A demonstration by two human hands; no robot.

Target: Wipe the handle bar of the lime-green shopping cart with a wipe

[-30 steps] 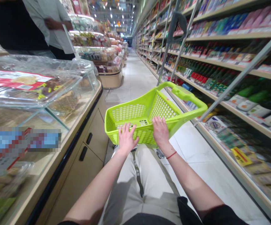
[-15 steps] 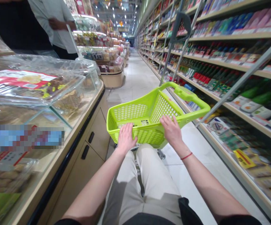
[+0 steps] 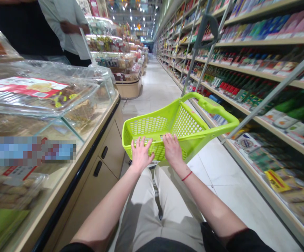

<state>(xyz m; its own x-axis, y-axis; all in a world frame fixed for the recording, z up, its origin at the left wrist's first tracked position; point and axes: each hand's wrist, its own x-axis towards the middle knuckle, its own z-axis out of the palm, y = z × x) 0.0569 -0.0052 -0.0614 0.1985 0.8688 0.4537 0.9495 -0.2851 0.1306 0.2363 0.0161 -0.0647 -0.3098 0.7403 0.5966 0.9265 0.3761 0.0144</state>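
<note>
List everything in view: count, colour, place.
Cart: one, green, centre
Cabinet: one, beige, left
Handles: two, black, cabinet front
Food packs: several, mostly clear, cabinet top
Display stands: several, multicoloured, beyond cabinet
People: two, dark and pale tops, upper left
Shelves: many, beige, right, stocked
Bars: several, grey, right
Sign: one, yellow, lower right
Floor: one, whitish, aisle
Left hand: one, bare, cart's near rim
Right hand: one, bare, same rim
Legs: two, beige trousers, bottom

The cart point(image 3: 194, 141) before you looks like smooth, lightly glossy plastic, your trousers point(image 3: 173, 206) matt cloth. To your left, clear glassy panes point(image 3: 71, 129) top a smooth, wood-look bench point(image 3: 89, 199); the floor point(image 3: 232, 199) looks polished.
</note>
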